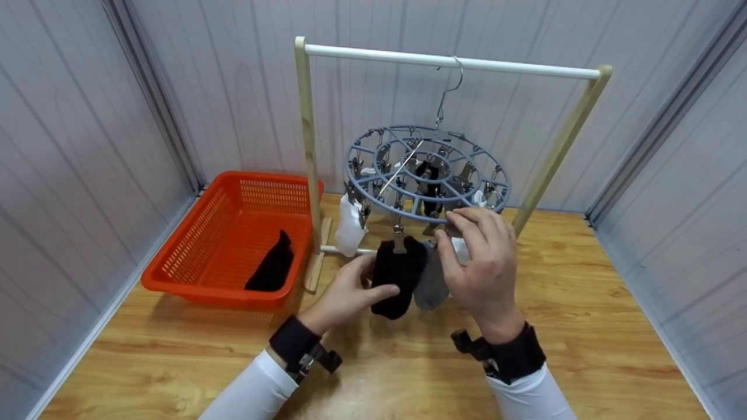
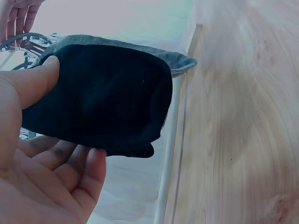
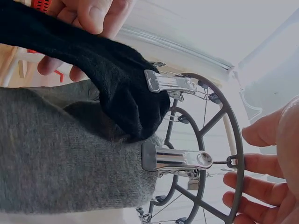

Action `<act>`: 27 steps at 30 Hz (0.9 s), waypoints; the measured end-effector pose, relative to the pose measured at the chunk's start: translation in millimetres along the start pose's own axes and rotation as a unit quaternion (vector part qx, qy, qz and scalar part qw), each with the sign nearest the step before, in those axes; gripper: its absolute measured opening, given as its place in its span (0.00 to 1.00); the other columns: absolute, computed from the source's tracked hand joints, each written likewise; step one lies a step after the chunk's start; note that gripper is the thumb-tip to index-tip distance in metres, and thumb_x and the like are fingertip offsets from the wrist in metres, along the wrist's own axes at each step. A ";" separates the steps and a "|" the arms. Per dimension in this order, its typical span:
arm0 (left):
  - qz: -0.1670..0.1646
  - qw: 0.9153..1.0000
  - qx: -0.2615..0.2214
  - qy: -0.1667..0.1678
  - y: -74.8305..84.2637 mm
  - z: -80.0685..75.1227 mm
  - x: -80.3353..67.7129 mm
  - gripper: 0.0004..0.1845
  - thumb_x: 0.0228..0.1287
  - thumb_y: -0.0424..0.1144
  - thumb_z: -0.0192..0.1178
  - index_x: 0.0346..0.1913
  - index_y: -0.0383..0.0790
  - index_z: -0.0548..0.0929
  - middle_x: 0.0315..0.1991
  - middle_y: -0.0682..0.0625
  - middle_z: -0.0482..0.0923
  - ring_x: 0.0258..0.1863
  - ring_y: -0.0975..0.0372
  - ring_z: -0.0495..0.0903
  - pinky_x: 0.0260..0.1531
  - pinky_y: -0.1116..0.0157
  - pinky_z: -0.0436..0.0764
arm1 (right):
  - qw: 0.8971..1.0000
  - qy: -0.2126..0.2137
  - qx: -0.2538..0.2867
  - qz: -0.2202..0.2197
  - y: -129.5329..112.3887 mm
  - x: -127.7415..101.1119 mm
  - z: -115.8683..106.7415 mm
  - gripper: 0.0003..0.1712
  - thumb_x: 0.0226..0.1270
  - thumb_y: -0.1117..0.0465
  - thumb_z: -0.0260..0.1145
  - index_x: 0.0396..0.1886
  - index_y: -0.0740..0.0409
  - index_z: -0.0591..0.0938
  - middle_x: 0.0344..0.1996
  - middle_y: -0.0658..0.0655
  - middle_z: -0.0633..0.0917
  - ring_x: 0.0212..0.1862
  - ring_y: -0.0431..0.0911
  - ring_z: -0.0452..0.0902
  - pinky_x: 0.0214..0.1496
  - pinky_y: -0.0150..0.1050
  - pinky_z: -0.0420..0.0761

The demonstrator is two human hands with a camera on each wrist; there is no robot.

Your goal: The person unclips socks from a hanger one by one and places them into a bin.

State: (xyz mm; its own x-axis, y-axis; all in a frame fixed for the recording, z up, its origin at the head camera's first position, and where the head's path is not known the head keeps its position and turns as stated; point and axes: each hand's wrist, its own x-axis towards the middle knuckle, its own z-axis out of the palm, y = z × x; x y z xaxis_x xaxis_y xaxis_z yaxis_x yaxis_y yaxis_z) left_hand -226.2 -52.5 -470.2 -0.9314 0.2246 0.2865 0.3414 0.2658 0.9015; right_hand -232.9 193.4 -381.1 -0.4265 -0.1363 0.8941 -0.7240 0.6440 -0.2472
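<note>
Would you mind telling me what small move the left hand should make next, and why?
I'd suggest the left hand gently release the black sock: a metal clip on the round hanger already grips the sock's end, so the hand's hold is probably unnecessary.

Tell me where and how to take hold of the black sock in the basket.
Probably best from above, through the open top of the basket: pinch the black sock across its narrow end, farther from the person. It tapers there to a slim tip, while the broad end lies by the near wall.
</note>
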 end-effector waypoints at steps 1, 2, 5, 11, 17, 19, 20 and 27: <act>0.002 1.000 0.003 -0.001 -0.3 0.3 -0.1 0.31 0.69 0.42 0.81 0.70 0.35 0.83 0.52 0.47 0.89 0.47 0.58 0.85 0.49 0.55 0.84 | 1.000 0.001 0.001 0.000 -0.1 0.1 -0.1 0.18 0.78 0.57 0.74 0.57 0.65 0.91 0.55 0.63 0.89 0.63 0.62 0.81 0.69 0.58 0.73; 0.002 1.000 0.004 -0.002 -0.5 0.5 -0.1 0.30 0.69 0.42 0.80 0.69 0.34 0.84 0.52 0.47 0.90 0.46 0.58 0.85 0.49 0.55 0.85 | 1.000 0.001 0.001 0.001 -0.3 0.2 -0.3 0.18 0.78 0.57 0.74 0.57 0.65 0.91 0.55 0.63 0.89 0.63 0.62 0.81 0.69 0.58 0.73; 0.000 1.000 0.000 -0.004 0.0 0.8 -0.6 0.28 0.70 0.41 0.80 0.66 0.33 0.85 0.52 0.46 0.90 0.47 0.58 0.88 0.49 0.53 0.87 | 1.000 0.006 0.005 0.002 -0.3 0.7 -0.3 0.18 0.77 0.58 0.75 0.57 0.65 0.92 0.55 0.63 0.89 0.64 0.62 0.81 0.70 0.58 0.73; -0.002 1.000 -0.008 -0.010 2.8 1.6 -1.7 0.20 0.71 0.39 0.79 0.59 0.34 0.88 0.50 0.45 0.91 0.47 0.57 0.89 0.52 0.54 0.87 | 1.000 0.020 0.018 0.006 -0.4 0.9 0.5 0.17 0.75 0.60 0.76 0.57 0.66 0.91 0.54 0.62 0.89 0.63 0.62 0.81 0.71 0.57 0.72; 0.001 1.000 -0.022 -0.021 5.5 3.2 -3.3 0.14 0.72 0.37 0.77 0.53 0.32 0.90 0.48 0.44 0.92 0.44 0.57 0.90 0.48 0.57 0.88 | 0.999 0.037 0.032 0.001 -2.7 2.5 -1.0 0.17 0.75 0.61 0.76 0.57 0.67 0.91 0.56 0.63 0.89 0.64 0.62 0.81 0.74 0.55 0.72; -0.001 0.999 -0.026 -0.021 6.1 3.9 -3.8 0.13 0.72 0.37 0.77 0.52 0.32 0.90 0.47 0.44 0.92 0.43 0.57 0.90 0.47 0.58 0.89 | 0.998 0.052 0.038 -0.010 -4.5 3.4 -1.3 0.17 0.74 0.62 0.76 0.57 0.67 0.91 0.56 0.64 0.89 0.63 0.62 0.81 0.74 0.55 0.72; -0.003 0.999 -0.028 -0.022 6.6 4.3 -4.0 0.13 0.72 0.37 0.77 0.52 0.32 0.91 0.47 0.44 0.92 0.43 0.57 0.90 0.46 0.59 0.89 | 0.997 0.060 0.040 -0.017 -5.6 3.9 -1.4 0.17 0.74 0.62 0.75 0.56 0.67 0.91 0.55 0.64 0.90 0.62 0.62 0.82 0.73 0.54 0.73; -0.009 0.999 -0.037 -0.025 9.2 6.3 -6.6 0.11 0.73 0.37 0.77 0.50 0.33 0.92 0.45 0.44 0.93 0.40 0.57 0.92 0.43 0.60 0.91 | 0.989 0.097 0.077 -0.080 -14.8 2.3 0.8 0.12 0.71 0.66 0.74 0.51 0.66 0.92 0.49 0.64 0.91 0.53 0.62 0.83 0.66 0.50 0.77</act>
State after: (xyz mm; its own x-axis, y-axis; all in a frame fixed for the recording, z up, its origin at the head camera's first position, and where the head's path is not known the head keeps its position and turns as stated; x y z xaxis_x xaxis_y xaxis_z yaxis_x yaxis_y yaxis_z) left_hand -216.1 -45.6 -465.8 -0.9293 0.2667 0.2555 0.3127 0.2001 0.9285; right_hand -223.7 182.9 -375.7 -0.1996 -0.0710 0.9773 -0.8539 0.5018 -0.1379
